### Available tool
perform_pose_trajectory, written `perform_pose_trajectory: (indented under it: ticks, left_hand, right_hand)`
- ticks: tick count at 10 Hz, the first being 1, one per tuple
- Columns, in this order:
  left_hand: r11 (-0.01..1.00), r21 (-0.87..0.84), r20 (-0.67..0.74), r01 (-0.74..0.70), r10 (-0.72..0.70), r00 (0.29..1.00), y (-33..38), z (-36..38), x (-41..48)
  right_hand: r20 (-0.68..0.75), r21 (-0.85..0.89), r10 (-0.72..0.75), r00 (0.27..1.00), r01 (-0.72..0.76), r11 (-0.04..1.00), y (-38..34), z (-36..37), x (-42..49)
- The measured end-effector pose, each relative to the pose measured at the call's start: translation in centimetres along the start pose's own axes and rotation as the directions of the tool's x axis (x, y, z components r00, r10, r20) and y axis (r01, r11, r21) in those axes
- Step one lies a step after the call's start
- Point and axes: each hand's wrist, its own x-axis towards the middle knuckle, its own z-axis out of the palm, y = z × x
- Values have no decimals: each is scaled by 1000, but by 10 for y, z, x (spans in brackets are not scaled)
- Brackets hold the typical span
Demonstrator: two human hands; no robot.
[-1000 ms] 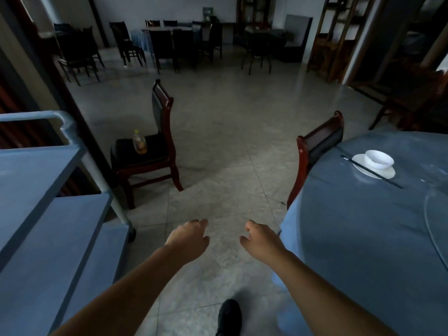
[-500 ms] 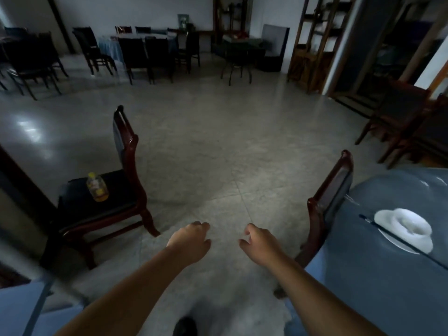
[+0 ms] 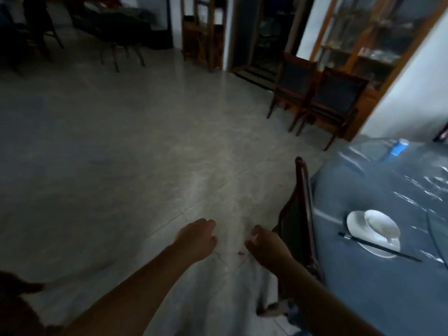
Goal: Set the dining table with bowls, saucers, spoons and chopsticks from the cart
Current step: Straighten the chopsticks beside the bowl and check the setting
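Both hands empty, loosely curled, held low over the floor: left hand (image 3: 196, 240), right hand (image 3: 266, 247). One setting on the desk (image 3: 378, 294) to my right: bowl (image 3: 381, 224) on saucer (image 3: 358, 223), chopsticks (image 3: 378, 247) lying diagonally along its near edge. Right hand is nearer. Cart not in view.

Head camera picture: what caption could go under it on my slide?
Two empty hands, left and right, beside a table set with one bowl, saucer and chopsticks.
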Motion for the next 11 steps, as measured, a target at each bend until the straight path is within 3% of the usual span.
perform_pose_trajectory:
  ticks: [2,3,5,7,8,10,11]
  left_hand:
    - [959,38,74,-281,278,958,55,-29,125]
    - [915,60,78,-399,395,916,97,-37,180]
    - [785,81,169,-614,596,785,196,-29,261]
    - [631,60,278,-774,734,620,298,-3,304]
    - [546,55,366,-836,768,525,338,17,318]
    - [455,13,489,-891,774,402,411,66,370]
    - [456,-90,534,-886,772,344,438,87,396]
  right_hand:
    - [-117,194,261,958,-236,952,41,-53,57]
    - [-204,237,318,926,-268,934,75,-80,80]
    - [-302,377,509,806,-390,840,161,-110,92]
    - [-291,480,702,650,-536,695,226,-120,68]
    - [-302,559,797,523,-580,592,245,-116,51]
    - [-249,666,925,287,-643,378,286,-100,36]
    - [-215,708,960,178,-649,279,306,-98,39]
